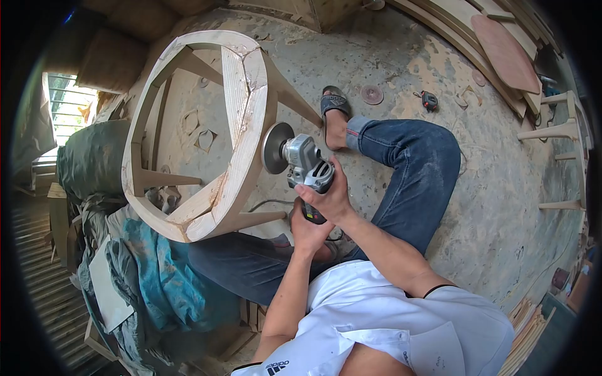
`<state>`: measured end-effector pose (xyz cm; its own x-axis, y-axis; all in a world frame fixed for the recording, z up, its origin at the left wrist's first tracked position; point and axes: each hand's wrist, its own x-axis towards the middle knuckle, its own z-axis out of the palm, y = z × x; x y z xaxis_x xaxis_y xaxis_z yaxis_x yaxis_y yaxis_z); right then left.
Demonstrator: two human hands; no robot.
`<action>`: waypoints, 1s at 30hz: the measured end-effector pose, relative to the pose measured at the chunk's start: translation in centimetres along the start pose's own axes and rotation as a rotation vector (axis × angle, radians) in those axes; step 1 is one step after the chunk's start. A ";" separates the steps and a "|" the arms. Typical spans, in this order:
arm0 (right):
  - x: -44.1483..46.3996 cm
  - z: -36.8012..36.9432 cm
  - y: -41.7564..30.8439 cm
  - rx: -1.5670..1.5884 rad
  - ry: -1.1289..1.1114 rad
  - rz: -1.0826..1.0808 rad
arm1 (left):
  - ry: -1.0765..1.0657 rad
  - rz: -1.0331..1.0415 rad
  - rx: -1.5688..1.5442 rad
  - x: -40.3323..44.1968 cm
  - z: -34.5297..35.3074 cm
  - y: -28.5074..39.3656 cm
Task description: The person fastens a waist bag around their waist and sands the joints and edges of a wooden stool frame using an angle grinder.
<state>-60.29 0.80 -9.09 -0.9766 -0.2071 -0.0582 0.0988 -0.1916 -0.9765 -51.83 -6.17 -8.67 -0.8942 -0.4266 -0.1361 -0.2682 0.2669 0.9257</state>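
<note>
An angle grinder (pixel 306 164) with a round sanding disc (pixel 276 148) is held between both of my hands. My right hand (pixel 332 193) is wrapped round its body near the metal head. Lower down, my left hand (pixel 308 230) grips the dark rear of the tool. The disc meets or nearly meets the outer edge of a bare wooden chair frame (pixel 249 135); contact cannot be made out exactly. The frame is tilted, with its rounded seat ring facing me and its legs pointing away. Wooden corner braces (pixel 233 84) show inside the ring.
A tape measure (pixel 429 101) and a worn sanding disc (pixel 372 94) lie on the dusty floor. Wooden boards (pixel 439 37) lean at the upper right, near another chair frame (pixel 555 131). Teal cloth (pixel 157 266) is heaped at the left. A cord (pixel 269 201) runs behind my hands.
</note>
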 end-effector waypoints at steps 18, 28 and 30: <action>0.4 0.1 1.6 -0.107 0.056 0.039 | -0.053 -0.120 0.095 0.6 -0.1 -2.3; 0.1 1.2 -0.6 0.031 0.020 -0.049 | 0.078 0.137 0.056 0.7 -0.8 -1.8; 0.1 1.3 -0.2 -0.021 0.034 -0.051 | 0.073 0.120 0.068 0.6 -1.0 -2.3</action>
<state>-60.15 -0.40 -8.63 -0.9862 -0.1649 -0.0149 0.0450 -0.1805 -0.9826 -51.39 -7.87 -10.55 -0.8935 -0.4490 0.0027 -0.1866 0.3767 0.9073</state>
